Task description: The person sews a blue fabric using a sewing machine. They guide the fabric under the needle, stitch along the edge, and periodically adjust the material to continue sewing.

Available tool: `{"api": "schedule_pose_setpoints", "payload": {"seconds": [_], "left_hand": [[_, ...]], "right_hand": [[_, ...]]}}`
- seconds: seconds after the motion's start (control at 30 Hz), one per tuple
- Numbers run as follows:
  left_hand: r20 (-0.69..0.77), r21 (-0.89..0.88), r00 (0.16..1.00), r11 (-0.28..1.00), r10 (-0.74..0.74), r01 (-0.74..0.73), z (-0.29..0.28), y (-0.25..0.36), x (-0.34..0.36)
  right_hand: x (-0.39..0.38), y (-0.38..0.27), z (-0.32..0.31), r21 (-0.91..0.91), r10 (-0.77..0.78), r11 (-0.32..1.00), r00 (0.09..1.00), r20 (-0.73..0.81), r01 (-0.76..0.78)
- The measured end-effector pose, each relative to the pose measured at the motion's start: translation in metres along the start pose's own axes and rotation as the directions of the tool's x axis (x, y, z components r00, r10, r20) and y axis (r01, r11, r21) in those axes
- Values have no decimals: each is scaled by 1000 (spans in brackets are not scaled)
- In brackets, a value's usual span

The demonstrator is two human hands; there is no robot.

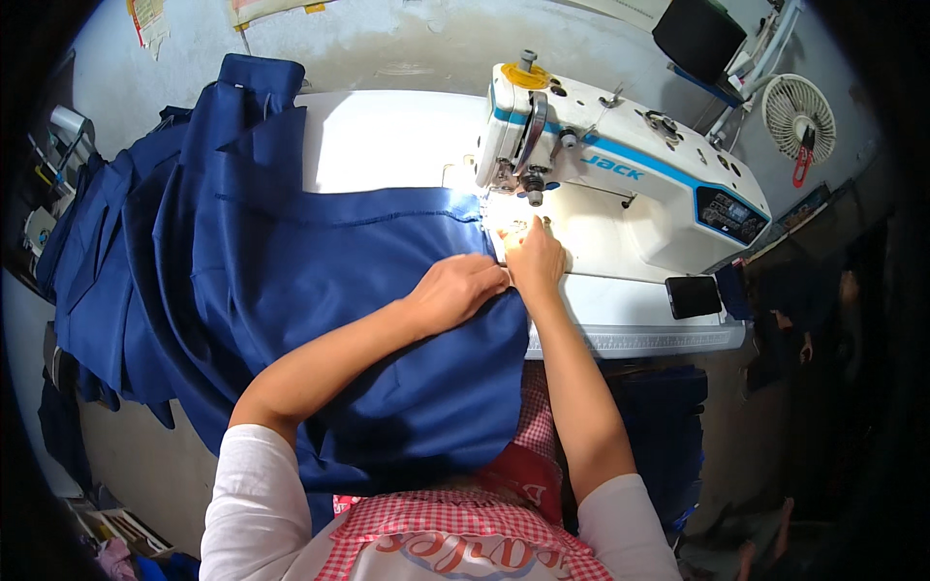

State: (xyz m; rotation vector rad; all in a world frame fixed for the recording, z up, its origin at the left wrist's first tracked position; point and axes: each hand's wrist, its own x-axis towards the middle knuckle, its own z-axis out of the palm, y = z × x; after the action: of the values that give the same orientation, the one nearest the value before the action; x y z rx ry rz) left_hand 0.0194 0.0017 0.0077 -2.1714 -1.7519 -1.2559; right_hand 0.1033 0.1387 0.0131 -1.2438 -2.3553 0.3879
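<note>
Navy-blue fabric (329, 281) covers the left of the white sewing table (387, 136) and hangs over its front, one seamed edge lying at the lit needle area (489, 203) of a white-and-blue sewing machine (630, 169). My left hand (460, 286) lies on the fabric's right edge, fingertips closed on it just below the needle. My right hand (533, 252) is curled under the machine head, right of that edge, beside my left fingertips; what its fingers hold is hidden.
A black phone (692, 296) rests at the table's right end, near a long ruler strip (639, 341) on the front edge. A fan (796, 111) and dark screen (705, 37) are at back right. Dark folded cloth (654, 426) is below right. A crate (131, 537) sits lower left.
</note>
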Motion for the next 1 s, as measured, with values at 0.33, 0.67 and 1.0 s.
{"api": "schedule_pose_setpoints", "payload": {"seconds": [0.33, 0.67, 1.0], "left_hand": [[90, 315, 932, 898, -351, 308, -106, 26, -103], [118, 550, 881, 769, -458, 326, -97, -16, -83], [52, 613, 842, 683, -536, 397, -97, -93, -38]], "right_hand": [[-183, 36, -55, 646, -110, 320, 650, 752, -693], [-177, 31, -43, 836, -40, 457, 933, 359, -302], [-164, 13, -37, 891, -19, 349, 948, 317, -291]]}}
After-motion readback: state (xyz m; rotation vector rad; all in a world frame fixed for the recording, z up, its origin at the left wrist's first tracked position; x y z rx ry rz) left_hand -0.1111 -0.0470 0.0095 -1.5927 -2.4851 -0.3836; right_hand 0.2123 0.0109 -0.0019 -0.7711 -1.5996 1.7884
